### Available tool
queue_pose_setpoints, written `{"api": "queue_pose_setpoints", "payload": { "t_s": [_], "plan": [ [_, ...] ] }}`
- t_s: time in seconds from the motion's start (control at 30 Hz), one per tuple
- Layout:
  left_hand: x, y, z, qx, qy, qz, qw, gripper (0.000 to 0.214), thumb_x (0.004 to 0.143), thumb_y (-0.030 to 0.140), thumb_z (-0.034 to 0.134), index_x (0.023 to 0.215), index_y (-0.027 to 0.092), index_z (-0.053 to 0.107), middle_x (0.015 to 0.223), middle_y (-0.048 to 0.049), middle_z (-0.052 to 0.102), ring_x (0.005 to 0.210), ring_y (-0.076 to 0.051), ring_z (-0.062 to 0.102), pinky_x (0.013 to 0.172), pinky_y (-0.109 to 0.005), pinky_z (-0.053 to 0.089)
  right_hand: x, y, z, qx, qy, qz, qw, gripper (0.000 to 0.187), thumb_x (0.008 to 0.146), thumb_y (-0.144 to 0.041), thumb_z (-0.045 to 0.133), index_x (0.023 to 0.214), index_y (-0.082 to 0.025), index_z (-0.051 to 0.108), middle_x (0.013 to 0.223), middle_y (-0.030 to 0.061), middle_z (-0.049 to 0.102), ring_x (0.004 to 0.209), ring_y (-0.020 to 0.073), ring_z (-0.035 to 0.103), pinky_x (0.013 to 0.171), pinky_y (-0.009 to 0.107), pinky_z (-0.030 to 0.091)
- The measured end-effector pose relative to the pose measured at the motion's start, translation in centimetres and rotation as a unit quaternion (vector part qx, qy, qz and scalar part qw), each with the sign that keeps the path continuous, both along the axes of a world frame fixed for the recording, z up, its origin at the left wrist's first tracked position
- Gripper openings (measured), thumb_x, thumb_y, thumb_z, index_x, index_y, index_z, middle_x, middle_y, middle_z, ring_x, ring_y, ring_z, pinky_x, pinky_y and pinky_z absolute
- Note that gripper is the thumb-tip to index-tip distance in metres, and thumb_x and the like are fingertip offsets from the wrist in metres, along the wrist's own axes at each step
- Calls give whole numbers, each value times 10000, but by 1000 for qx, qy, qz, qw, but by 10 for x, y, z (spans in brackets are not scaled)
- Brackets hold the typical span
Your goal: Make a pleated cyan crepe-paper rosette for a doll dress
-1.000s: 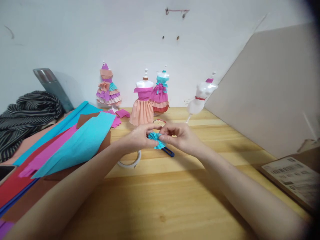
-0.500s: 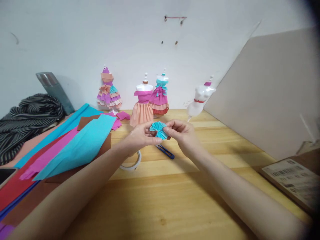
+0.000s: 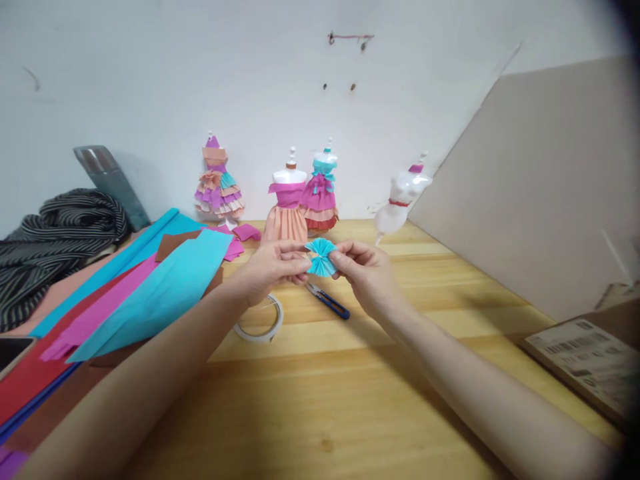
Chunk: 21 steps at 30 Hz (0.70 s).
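Both hands hold a small pleated blue paper fan (image 3: 321,257) above the wooden table (image 3: 320,393). My left hand (image 3: 270,267) pinches its left edge with thumb and fingers. My right hand (image 3: 367,273) pinches its right edge, fingers curled. The fan is spread into a near-round rosette. Just below the hands lie blue-handled snips (image 3: 327,301) and a roll of white tape (image 3: 260,320) on the table.
Sheets of blue, pink, red and brown paper (image 3: 150,287) lie at the left, with striped cloth (image 3: 55,240) behind. Three dressed mini mannequins (image 3: 287,207) and one bare mannequin (image 3: 400,200) stand by the wall. A cardboard panel (image 3: 540,180) leans at the right.
The hands have lifted the blue fan a little and spread it wider, from a half fan into a fuller round shape. The snips now show beneath.
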State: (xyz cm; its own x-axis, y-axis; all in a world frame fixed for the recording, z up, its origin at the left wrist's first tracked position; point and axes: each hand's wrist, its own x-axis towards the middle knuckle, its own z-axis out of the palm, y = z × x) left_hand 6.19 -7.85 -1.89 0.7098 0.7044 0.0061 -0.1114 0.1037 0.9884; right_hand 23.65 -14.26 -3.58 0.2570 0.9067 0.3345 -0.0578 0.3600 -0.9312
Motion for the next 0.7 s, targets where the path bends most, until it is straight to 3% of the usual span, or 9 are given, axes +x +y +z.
{"api": "queue_pose_setpoints", "payload": {
  "t_s": [0.17, 0.4, 0.53, 0.7],
  "plan": [
    [9, -12, -7, -63, -3, -36, 997, 422, 573, 388, 860, 828, 103, 684, 767, -52, 664, 637, -94, 597, 599, -218, 457, -3, -1, -5, 24, 15, -30, 999, 217, 667, -366, 781, 677, -188, 658, 557, -34, 598, 489, 83, 504, 489, 223, 427],
    [14, -10, -14, -81, -65, 56, 993, 344, 582, 403, 831, 691, 106, 695, 647, -34, 635, 569, -83, 548, 533, -200, 405, -8, -2, -6, -2, -15, -15, 1000, 227, 655, -361, 766, 679, -193, 615, 563, -36, 582, 477, 92, 494, 493, 242, 423],
    [12, -7, -12, -45, -58, 88, 993, 326, 583, 402, 818, 659, 111, 693, 638, -34, 637, 569, -83, 536, 533, -198, 403, -4, -4, -4, -6, -50, 22, 998, 234, 680, -386, 741, 678, -189, 614, 567, -26, 577, 521, 113, 523, 535, 259, 443],
    [10, -9, -3, 59, 26, 79, 995, 309, 618, 414, 781, 649, 118, 700, 617, -23, 640, 559, -82, 523, 553, -203, 414, 4, -2, -1, -7, -71, 25, 997, 279, 697, -427, 722, 825, -182, 683, 712, 10, 651, 620, 138, 566, 592, 277, 468]
  ]
}}
